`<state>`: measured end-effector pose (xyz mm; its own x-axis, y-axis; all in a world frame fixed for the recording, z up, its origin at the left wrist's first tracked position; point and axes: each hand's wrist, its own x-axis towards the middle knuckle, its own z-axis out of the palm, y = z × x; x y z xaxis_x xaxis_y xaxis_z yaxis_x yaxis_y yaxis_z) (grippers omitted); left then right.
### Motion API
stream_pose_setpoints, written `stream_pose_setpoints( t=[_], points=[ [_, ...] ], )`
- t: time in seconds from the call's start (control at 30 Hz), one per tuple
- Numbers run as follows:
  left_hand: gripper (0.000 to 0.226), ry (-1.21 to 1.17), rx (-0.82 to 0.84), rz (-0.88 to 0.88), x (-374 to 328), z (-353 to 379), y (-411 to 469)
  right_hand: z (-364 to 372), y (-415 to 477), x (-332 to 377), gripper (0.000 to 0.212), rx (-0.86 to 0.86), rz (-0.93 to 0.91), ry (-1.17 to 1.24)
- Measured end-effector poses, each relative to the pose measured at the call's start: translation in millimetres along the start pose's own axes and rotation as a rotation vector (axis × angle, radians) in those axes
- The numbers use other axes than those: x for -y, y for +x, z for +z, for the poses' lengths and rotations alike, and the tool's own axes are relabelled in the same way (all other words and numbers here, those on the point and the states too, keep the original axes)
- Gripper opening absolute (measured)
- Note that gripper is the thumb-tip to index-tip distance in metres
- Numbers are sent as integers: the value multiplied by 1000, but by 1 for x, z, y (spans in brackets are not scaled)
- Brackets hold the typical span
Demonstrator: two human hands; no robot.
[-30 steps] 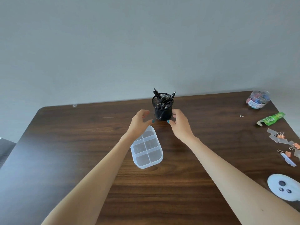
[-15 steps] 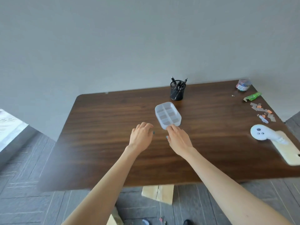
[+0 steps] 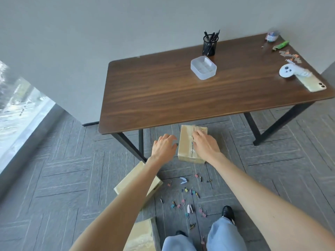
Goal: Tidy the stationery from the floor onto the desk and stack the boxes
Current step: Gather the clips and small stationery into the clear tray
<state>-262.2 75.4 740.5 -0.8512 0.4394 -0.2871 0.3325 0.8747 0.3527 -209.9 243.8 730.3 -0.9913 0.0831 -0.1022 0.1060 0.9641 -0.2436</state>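
Note:
Three cardboard boxes lie on the grey floor. One box (image 3: 185, 142) sits under the desk's front edge; my right hand (image 3: 205, 146) is spread over its top and my left hand (image 3: 164, 146) hovers at its left side, fingers apart. A second box (image 3: 126, 180) lies partly under my left forearm, a third box (image 3: 143, 236) by my knees. Several coloured binder clips (image 3: 188, 198) are scattered on the floor. On the wooden desk (image 3: 163, 91) stand a black pen cup (image 3: 209, 45) and a clear compartment tray (image 3: 204, 68).
The desk's right end holds a white controller (image 3: 288, 71), a phone (image 3: 312, 84), more clips (image 3: 290, 56), a green packet (image 3: 280, 45) and a small tub (image 3: 272, 36). Black desk legs (image 3: 129, 145) stand just left of the box. A window is at far left.
My view has pulled back and tilted down from the desk to the floor. Both hands left the tray and pen cup area and dropped to the cardboard box under the desk edge.

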Motion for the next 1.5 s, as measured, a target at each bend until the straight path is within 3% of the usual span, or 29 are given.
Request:
stream_pose_setpoints(
  t=[0.3, 0.6, 0.83, 1.13, 1.27, 1.5],
  points=[
    [33, -87, 97, -101, 4, 77, -81, 68, -94, 3, 24, 158, -23, 42],
    [32, -95, 139, -147, 31, 211, -93, 197, -139, -29, 19, 245, -9, 51],
    [33, -35, 117, -86, 88, 323, -49, 325, -124, -52, 18, 184, 26, 33],
    [33, 43, 87, -33, 197, 504, 27, 543, -82, -97, 24, 184, 51, 53],
    [33, 73, 100, -8, 237, 582, 55, 627, -71, -124, 17, 262, 44, 57],
    [37, 106, 133, 54, 290, 679, 68, 726, -68, -147, 17, 287, -31, 103]
  ],
)
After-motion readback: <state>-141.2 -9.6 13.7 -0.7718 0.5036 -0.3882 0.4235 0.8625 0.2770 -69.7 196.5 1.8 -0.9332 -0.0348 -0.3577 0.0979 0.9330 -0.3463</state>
